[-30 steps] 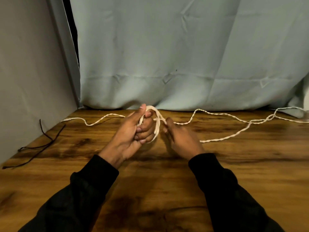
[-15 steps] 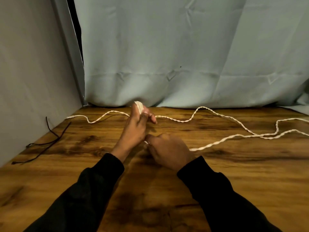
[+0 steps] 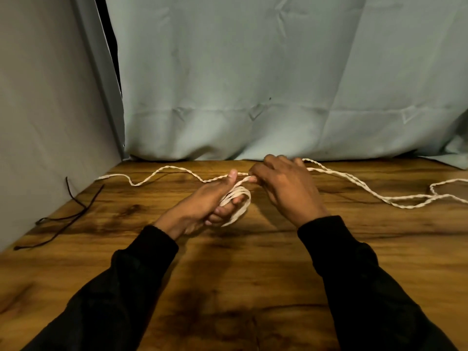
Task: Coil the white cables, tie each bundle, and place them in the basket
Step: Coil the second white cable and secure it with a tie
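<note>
A white twisted cable [image 3: 359,184] lies across the back of the wooden table [image 3: 240,274]. My left hand [image 3: 202,206] holds a small coil [image 3: 239,198] of it, several loops wound around the fingers, thumb pointing up. Just to the right and slightly behind, my right hand [image 3: 286,188] pinches the strand that leads off the coil. From there the cable snakes right toward the table's edge and loops back. Another stretch of white cable [image 3: 157,173] runs left behind my left hand toward the corner. No basket is in view.
A thin black cord [image 3: 73,211] lies at the table's left edge against the grey side panel [image 3: 50,122]. A pale blue cloth backdrop [image 3: 278,84] hangs along the back of the table.
My right hand has risen from below the left hand to behind and right of it, carrying the strand. The left hand has rotated and lowered, with the loops now showing on its fingers.
</note>
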